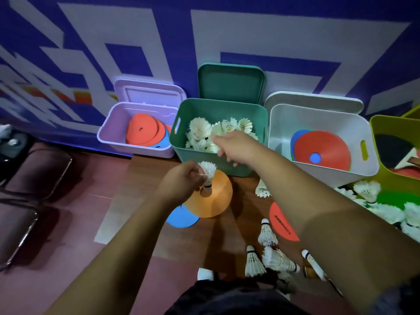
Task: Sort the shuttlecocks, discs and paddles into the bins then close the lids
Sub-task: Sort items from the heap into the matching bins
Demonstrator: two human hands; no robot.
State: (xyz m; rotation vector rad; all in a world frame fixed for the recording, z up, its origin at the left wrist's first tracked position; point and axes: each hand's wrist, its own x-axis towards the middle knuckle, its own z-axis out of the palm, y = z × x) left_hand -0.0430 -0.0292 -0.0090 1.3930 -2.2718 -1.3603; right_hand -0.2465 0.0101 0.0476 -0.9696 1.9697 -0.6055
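Nearest the person, loose white feather shuttlecocks (268, 233) lie scattered on the wooden floor (229, 244), some tipped on their sides, beside a flat red rubber disc (283, 223). More shuttlecocks pile up at the right over a green disc (395, 198). These look very light and fragile; feathers crush easily, so take them by the cork base or a loose pinch on the skirt, no squeeze.

Left hand (181, 185) pinches one white shuttlecock (208, 176) by its feather skirt, cork end down, sitting in the centre hole of an orange flat round disc (211, 196). That disc overlaps a blue disc (181, 219) below it. Discs look thin, flexible and light; best lifted by the rim.

Right hand (236, 146) reaches over the front edge of the green plastic bin (218, 160), fingers loosely spread and pointing down, apparently empty. That bin holds a heap of shuttlecocks, lid (230, 80) propped up behind it.

Further off: lilac plastic bin (136, 146) at left with red and blue discs inside, white plastic bin (325, 164) at right with red and blue discs, yellow-green bin (395, 169) at far right holding paddles (400, 155). All lids open. The right forearm crosses over the floor pile; metal chairs (34, 178) stand at left, well apart.
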